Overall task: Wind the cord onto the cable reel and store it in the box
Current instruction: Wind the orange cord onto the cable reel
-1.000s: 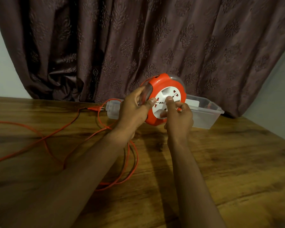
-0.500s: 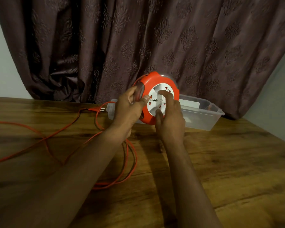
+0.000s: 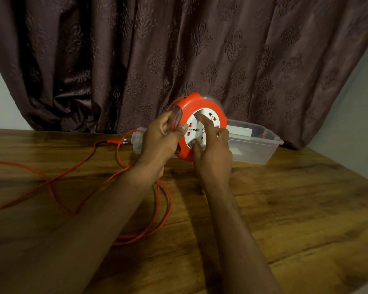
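Round, glossy orange-white cable reel (image 3: 197, 107), seemingly plastic.

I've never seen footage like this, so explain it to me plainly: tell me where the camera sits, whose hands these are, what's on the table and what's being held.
The picture comes from one camera worn on a person's head, looking down at their own bare hands; there is no robot. The left hand grips the rim of an orange reel, holding it up above the table. The right hand has its fingers on the reel's white socket face. The orange cord lies mostly unwound in loops on the table, its plug near a clear plastic box behind the reel. A dark curtain hangs beyond.
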